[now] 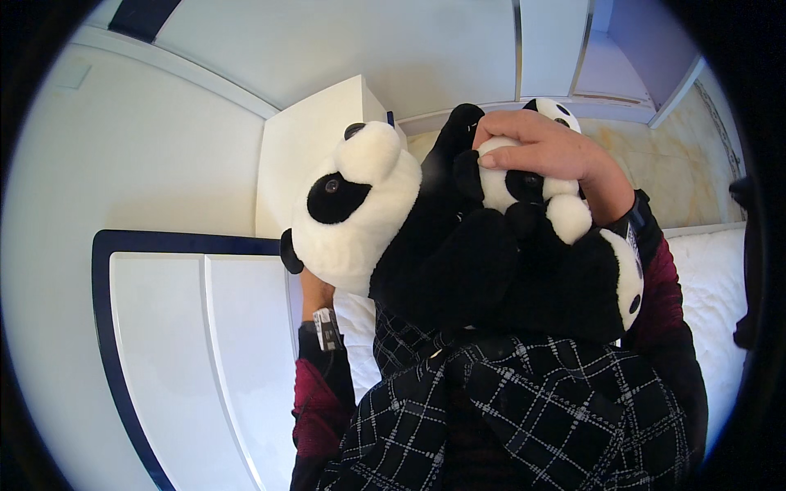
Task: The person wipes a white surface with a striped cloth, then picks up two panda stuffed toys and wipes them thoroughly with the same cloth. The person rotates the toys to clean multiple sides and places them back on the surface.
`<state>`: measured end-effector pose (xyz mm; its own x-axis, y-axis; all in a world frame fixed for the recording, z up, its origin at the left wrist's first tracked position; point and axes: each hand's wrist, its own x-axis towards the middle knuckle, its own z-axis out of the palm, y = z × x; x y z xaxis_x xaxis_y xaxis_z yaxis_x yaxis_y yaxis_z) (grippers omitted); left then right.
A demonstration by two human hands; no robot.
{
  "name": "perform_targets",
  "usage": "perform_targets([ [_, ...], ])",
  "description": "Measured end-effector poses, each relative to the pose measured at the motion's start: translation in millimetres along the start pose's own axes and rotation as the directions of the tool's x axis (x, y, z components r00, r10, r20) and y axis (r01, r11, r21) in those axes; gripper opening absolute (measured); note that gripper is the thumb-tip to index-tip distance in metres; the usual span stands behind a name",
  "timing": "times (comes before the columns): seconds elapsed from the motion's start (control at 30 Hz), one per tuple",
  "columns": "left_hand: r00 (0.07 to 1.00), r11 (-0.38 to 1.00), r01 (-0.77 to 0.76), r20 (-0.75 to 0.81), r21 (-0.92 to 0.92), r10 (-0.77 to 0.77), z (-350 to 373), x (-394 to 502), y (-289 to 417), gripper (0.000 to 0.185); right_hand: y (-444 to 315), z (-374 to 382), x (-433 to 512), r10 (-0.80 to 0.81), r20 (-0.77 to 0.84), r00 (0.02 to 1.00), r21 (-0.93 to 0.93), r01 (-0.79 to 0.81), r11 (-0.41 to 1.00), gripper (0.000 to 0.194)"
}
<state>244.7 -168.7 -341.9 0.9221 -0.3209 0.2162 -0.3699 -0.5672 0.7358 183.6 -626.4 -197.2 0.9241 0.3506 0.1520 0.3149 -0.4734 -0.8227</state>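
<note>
A large plush panda [362,227] lies sideways across the front of my body, its white head to the left and its black body to the right. Against its belly sits a smaller plush panda [498,184]. My right hand [546,147] rests over the small panda's head, with the fingers curled around it. My left hand is hidden behind the large panda's head; only the wrist and a strap with a label show below it. A white foot sole with black pads [626,288] points to the right.
A white cabinet [307,147] stands behind the large panda's head. At the left is a dark-framed white headboard or panel [184,242]. White bedding [706,294] lies to the right, and a marble-look floor [645,172] shows beyond. Sliding doors [430,49] line the far side.
</note>
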Motion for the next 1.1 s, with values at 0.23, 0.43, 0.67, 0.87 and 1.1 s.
perform_targets([
  [0.23,0.774,0.404,0.346,0.015,-0.847,-0.633,48,-54,52,0.036,4,0,-4,0.010,-0.024,1.000,0.047,-0.009,0.999,0.039],
  [0.43,0.901,0.841,0.324,-0.130,-0.433,-0.414,-8,-64,104,0.022,4,-2,-3,0.040,-0.050,0.998,0.016,-0.039,0.999,0.037],
  [0.67,0.888,0.932,-0.174,-0.459,-0.318,0.009,-30,4,170,0.025,2,-2,-4,0.052,-0.049,0.997,0.030,-0.050,0.998,0.039],
  [0.87,0.842,0.817,-0.518,-0.017,0.253,0.539,23,17,203,0.043,6,-3,-7,0.066,-0.048,0.997,0.027,-0.065,0.998,0.039],
  [1.1,0.912,0.966,0.053,0.406,-0.254,0.057,-17,-12,196,0.023,7,1,-4,0.052,-0.025,0.998,0.071,-0.050,0.996,0.039],
])
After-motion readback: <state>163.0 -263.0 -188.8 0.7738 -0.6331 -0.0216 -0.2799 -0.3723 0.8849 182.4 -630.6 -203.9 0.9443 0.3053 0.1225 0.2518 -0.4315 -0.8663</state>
